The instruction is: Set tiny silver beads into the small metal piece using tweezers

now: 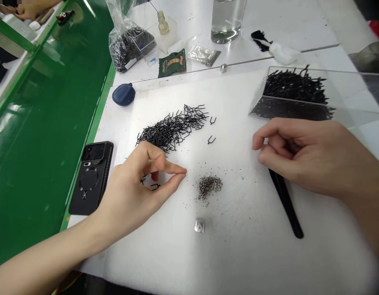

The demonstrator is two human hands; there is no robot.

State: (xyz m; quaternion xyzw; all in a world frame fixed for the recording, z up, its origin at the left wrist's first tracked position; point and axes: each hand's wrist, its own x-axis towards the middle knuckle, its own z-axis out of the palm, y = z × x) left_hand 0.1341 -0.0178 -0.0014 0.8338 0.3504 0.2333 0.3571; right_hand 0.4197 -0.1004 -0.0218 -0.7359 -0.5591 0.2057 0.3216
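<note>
My left hand (143,176) is held over the white mat (164,254) with thumb and index fingertip pressed together. Whatever sits in that pinch is too small to make out. To the right of those fingertips lies a little heap of tiny dark, shiny beads (209,186). Behind the hand spreads a pile of small black forked pieces (173,129). My right hand (302,151) hovers at the right, fingers curled and thumb close to the index finger; its contents are hidden. Black tweezers (286,203) extend from beneath it, and I cannot tell whether the hand touches them.
A small silver cube (199,225) rests nearer me. A clear box (295,88) of black pieces stands at the right. Along the left are a phone (91,178) and a blue case (123,95). Behind stand a water container (228,22) and a plastic bag (128,43).
</note>
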